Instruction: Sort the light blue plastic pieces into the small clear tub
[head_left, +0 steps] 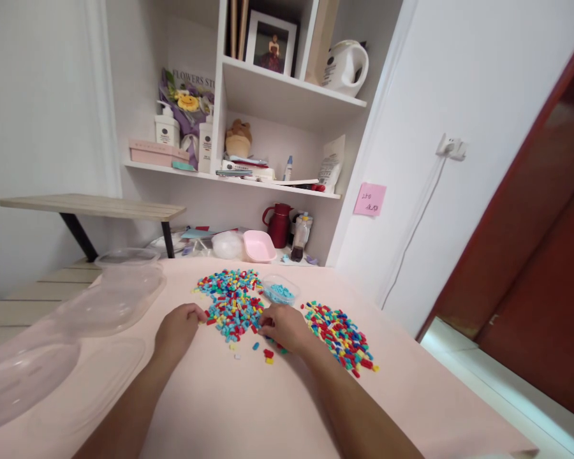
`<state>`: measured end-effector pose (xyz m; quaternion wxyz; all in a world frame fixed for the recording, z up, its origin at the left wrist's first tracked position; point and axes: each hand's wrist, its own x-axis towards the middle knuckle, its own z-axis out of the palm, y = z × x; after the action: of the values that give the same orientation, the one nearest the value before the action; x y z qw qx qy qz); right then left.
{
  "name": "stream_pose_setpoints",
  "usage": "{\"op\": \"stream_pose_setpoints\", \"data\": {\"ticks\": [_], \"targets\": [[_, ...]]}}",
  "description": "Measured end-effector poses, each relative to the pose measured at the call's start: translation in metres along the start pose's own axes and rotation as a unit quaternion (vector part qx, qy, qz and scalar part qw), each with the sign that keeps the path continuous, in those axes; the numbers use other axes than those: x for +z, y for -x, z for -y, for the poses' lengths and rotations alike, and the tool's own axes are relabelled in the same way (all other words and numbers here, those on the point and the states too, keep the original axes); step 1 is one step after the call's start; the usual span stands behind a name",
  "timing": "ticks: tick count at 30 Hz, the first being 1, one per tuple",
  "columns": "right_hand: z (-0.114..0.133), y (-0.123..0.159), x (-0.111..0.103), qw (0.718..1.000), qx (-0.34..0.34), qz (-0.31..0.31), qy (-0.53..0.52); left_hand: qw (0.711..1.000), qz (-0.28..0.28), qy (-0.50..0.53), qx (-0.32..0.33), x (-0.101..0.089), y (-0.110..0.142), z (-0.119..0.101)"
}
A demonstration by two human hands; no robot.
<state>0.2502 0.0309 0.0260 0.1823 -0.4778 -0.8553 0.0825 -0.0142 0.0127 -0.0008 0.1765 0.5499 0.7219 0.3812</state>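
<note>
- Left foreground: clear plastic containers [22, 376] on the pale pink worktop [210, 408].
- Near centre: stray bricks [268, 354], apart from the heaps; a sweeping sleeve or forearm could scatter them further.
- Left hand [182, 322]: fingers curled at the central heap's left edge; whether a brick is gripped cannot be told.
- Right hand [284, 326]: fingers bent down at the heap's right edge, their grip unclear. A careless sideways push could merge the two heaps.
- Right heap [339, 335]: mixed colours, beside the right forearm, which could drag bricks along.
- Central heap [236, 312]: between the hands; small, oblong plastic bricks in red, yellow, green, white and blues, light blue plentiful.
- Clear tub [294, 291]: just beyond the right hand, bearing light-blue bricks [280, 293]; a knuckle knock could tip it.
- Background: pink basin [259, 247], red jug [279, 224].
</note>
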Motion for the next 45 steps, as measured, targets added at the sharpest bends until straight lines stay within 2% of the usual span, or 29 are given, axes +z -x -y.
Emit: {"op": "stream_pose_setpoints", "data": {"ticks": [4,6,9,12,15,19,24,29,32,41,45], "targets": [[-0.005,0.001,0.000,0.998,-0.002,0.012,-0.054,1.000,0.007,-0.003,0.001,-0.001,0.000,-0.001],[-0.008,0.002,-0.001,0.996,-0.003,-0.016,-0.083,1.000,0.010,-0.006,0.000,0.000,0.000,-0.001],[-0.013,-0.001,-0.005,0.981,0.018,-0.130,-0.144,1.000,0.007,-0.013,0.001,0.000,0.001,-0.003],[-0.023,-0.010,-0.009,0.943,0.061,-0.267,-0.188,1.000,0.005,-0.018,0.004,-0.002,0.002,-0.004],[-0.040,-0.018,-0.010,0.926,0.105,-0.318,-0.175,1.000,0.008,-0.022,0.010,-0.002,0.001,-0.003],[-0.056,-0.021,-0.007,0.930,0.142,-0.297,-0.164,1.000,0.009,-0.017,0.011,0.000,-0.003,0.001],[-0.046,-0.015,-0.008,0.936,0.085,-0.274,-0.203,1.000,0.008,-0.015,0.009,0.001,-0.004,0.003],[-0.026,-0.010,-0.003,0.977,-0.017,-0.150,-0.149,1.000,0.013,-0.015,0.015,-0.002,-0.002,0.000],[-0.024,-0.007,0.005,0.989,-0.051,-0.086,-0.108,1.000,0.009,-0.017,0.014,-0.003,0.000,-0.003],[-0.031,-0.005,0.010,0.995,-0.035,-0.062,-0.071,1.000,0.001,-0.023,0.008,-0.004,0.003,-0.008],[-0.033,-0.005,0.008,0.997,0.001,-0.030,-0.076,0.999,0.009,-0.029,0.015,-0.003,0.002,-0.006]]}}
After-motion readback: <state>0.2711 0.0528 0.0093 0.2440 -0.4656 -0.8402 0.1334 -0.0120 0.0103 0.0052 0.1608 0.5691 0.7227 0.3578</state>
